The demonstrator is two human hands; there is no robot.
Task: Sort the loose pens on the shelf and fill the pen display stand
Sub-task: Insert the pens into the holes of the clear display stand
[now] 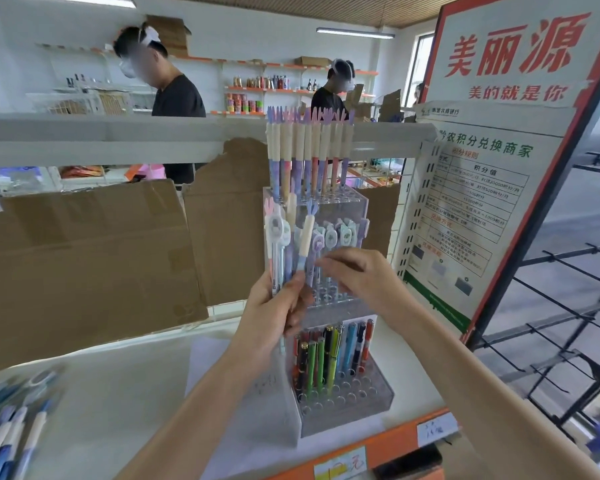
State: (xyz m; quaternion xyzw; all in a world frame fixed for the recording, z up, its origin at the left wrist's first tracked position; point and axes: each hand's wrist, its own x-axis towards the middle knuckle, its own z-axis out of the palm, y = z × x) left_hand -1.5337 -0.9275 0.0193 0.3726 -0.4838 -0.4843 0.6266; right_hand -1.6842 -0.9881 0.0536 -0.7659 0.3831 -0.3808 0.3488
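Observation:
A clear acrylic three-tier pen display stand (357, 209) stands on the white shelf (125, 393). Its top tier holds a row of pastel pens with cream caps (309, 147). The middle tier holds cartoon-topped pens (340, 237). Several bright pens (329, 355) fill the back of the bottom tier. My left hand (274, 313) grips a small bunch of pastel pens (305, 237) upright in front of the middle tier. My right hand (357, 271) is just right of that bunch, fingertips curled toward it; whether they touch a pen is unclear.
Loose blue and white pens (11, 434) lie at the shelf's front left. Cardboard sheets (84, 265) line the back. A red-framed sign (499, 161) and a black wire rack (575, 306) stand on the right. Two people work at shelves behind.

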